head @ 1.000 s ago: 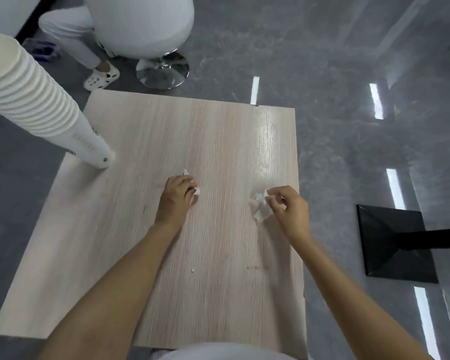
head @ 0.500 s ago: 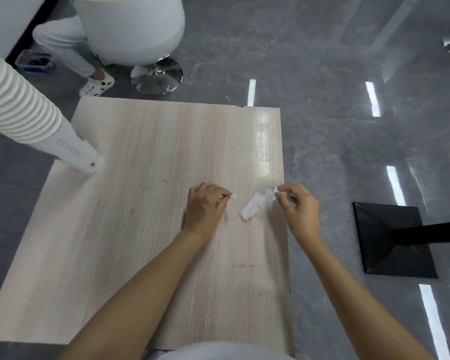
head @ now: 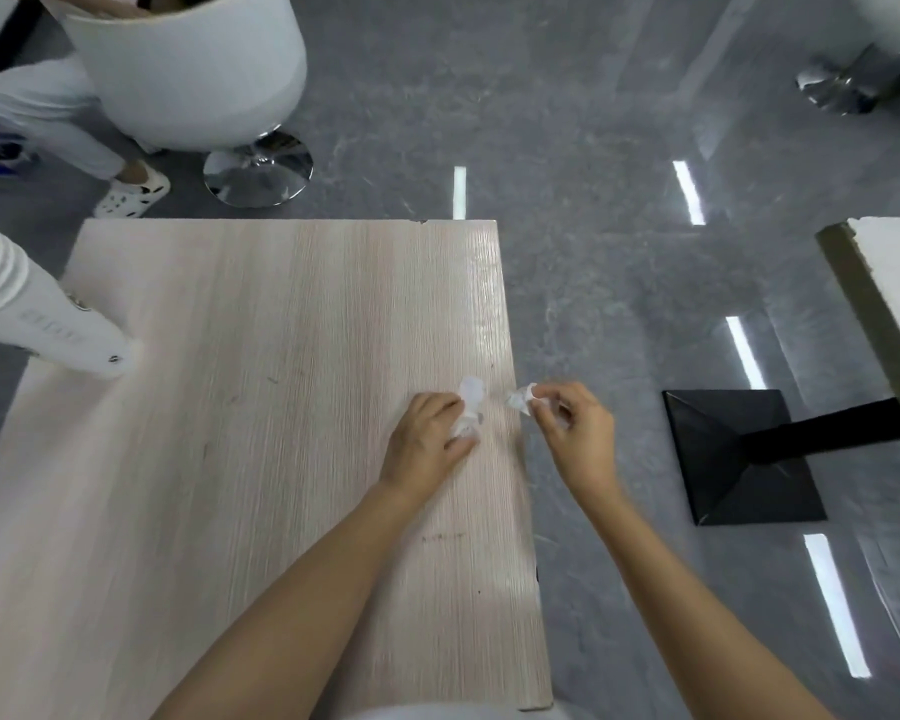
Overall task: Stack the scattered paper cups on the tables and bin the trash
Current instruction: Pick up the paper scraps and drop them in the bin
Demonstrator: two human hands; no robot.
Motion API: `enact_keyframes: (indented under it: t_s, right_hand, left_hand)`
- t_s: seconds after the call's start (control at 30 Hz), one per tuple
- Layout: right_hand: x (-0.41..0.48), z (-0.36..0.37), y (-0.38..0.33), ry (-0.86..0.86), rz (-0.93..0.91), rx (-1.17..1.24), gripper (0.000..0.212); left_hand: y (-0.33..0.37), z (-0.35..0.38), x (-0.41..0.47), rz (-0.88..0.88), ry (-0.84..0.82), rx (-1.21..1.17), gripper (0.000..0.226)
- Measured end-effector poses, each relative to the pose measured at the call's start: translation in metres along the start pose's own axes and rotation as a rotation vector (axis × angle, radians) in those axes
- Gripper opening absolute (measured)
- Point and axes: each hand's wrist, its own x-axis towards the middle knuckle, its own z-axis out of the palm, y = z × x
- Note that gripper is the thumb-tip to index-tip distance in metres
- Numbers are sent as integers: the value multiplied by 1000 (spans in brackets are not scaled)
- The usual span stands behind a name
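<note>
My left hand (head: 430, 443) rests on the light wood table (head: 230, 433) near its right edge, fingers closed on a crumpled white tissue (head: 471, 402) that sticks out above the knuckles. My right hand (head: 575, 433) hovers just past the table's right edge, pinching a smaller scrap of white paper (head: 519, 403) between thumb and fingers. A tall stack of white paper cups (head: 37, 314) leans in from the left, its base on the table's left edge.
A person in white sits on a white swivel chair (head: 188, 70) beyond the table's far left corner, one foot on the floor. A black pedestal base (head: 739, 459) and the corner of a second table (head: 894, 283) are at the right, on grey floor.
Both hands moved right across the table with their paper scraps. The left hand now grips the larger tissue at the right edge; the right hand has passed beyond the edge.
</note>
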Motion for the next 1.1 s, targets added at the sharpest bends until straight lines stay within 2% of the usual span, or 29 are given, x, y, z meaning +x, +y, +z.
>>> enact_keyframes:
  t_s: [0.17, 0.37, 0.6, 0.73, 0.97, 1.1]
  right_hand:
    - [-1, 0, -3, -17, -2, 14, 5]
    - [-1, 2, -15, -67, -27, 27, 5]
    - [-1, 27, -52, -154, -48, 104, 12]
    - [-10, 60, -90, -308, -112, 143, 11]
    - [-76, 123, -155, -587, -293, 189, 14]
    - [-138, 139, -179, -739, -419, 211, 15]
  left_hand:
    - [-6, 2, -2, 22, 48, 26, 26]
    - [-9, -9, -1, -36, 135, -4, 7]
    - [-30, -49, -43, -265, 270, -52, 16]
    - [-50, -90, -90, -368, 387, 5, 21]
    - [-59, -132, -208, -628, 646, 39, 13]
    - [-50, -133, -295, -749, 780, -8, 24]
